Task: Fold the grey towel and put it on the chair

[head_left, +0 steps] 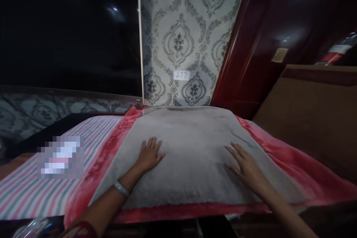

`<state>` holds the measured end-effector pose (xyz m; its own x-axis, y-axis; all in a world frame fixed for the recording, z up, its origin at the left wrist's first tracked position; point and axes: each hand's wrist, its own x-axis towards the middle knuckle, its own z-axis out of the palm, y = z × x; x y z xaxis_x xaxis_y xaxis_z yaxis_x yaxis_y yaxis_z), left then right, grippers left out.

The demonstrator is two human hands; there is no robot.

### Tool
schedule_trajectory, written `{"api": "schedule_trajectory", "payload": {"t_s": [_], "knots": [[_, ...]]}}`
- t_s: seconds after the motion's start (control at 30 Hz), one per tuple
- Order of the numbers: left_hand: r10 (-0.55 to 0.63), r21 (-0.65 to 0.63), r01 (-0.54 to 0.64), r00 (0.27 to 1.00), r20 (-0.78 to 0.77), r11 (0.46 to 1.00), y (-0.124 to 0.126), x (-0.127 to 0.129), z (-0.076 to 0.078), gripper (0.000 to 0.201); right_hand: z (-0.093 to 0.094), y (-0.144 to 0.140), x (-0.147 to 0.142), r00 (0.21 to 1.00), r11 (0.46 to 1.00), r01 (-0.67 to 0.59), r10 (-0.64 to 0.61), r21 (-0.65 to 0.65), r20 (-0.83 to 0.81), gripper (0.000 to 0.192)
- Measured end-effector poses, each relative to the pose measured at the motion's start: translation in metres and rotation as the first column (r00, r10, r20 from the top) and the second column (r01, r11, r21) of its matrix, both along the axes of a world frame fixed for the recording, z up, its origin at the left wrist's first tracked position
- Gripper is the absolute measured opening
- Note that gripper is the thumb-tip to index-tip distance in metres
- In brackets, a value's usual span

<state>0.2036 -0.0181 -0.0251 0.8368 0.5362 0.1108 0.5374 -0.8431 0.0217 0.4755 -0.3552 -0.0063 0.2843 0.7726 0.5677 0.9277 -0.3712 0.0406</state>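
A grey towel-like cloth [189, 137] lies spread flat over a red-pink blanket [281, 156] on a bed or table. My left hand [149, 154] rests palm down on the cloth's left part, fingers spread, a silver bangle on its wrist. My right hand [247, 165] lies flat on the cloth's right part, fingers apart. Neither hand holds anything.
A pink-and-white striped sheet [92, 134] lies left of the blanket. Patterned wallpaper with a tag reading 277 [181, 75] stands behind. A dark window is at the left, a red-brown wooden door [251, 55] and a brown cabinet [315, 119] at the right.
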Motion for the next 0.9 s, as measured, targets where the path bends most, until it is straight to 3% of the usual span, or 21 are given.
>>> {"api": "schedule_trajectory", "payload": {"t_s": [0.1,0.23,0.4,0.5,0.57,0.7,0.8,0.9], "knots": [[-0.007,0.006,0.007,1.000,0.031,1.000,0.001,-0.002,-0.007,0.066,-0.009,0.078,0.006,0.994,0.997,-0.053,0.047,-0.057,-0.097,0.054],[-0.021,0.010,0.021,0.997,0.069,1.000,0.001,-0.005,-0.014,0.066,-0.010,0.156,0.008,0.976,0.988,-0.077,0.047,-0.135,-0.213,0.055],[-0.029,-0.070,0.032,0.999,0.042,0.997,-0.004,-0.008,-0.002,0.066,-0.001,0.229,-0.037,0.946,0.965,-0.100,0.016,-0.244,-0.324,0.060],[-0.001,-0.119,0.006,0.999,0.043,0.993,-0.008,-0.009,0.003,0.070,-0.007,0.244,-0.074,0.923,0.925,-0.200,0.067,-0.324,-0.379,0.062],[0.083,-0.125,-0.076,0.995,0.054,0.989,-0.010,-0.013,0.004,0.074,-0.014,0.242,-0.088,0.910,0.890,-0.260,0.096,-0.375,-0.402,0.060],[0.180,-0.155,-0.170,0.982,0.056,0.973,-0.003,-0.026,0.007,0.073,-0.014,0.244,-0.090,0.894,0.853,-0.293,0.085,-0.432,-0.440,0.060],[0.159,-0.199,-0.141,0.984,0.075,0.970,0.023,-0.032,0.023,0.051,-0.004,0.260,-0.090,0.882,0.859,-0.326,0.126,-0.394,-0.454,0.056],[0.254,-0.191,-0.224,0.955,0.153,0.956,0.069,-0.023,0.048,0.038,-0.005,0.275,-0.102,0.837,0.856,-0.445,0.294,-0.261,-0.461,0.056]]}}
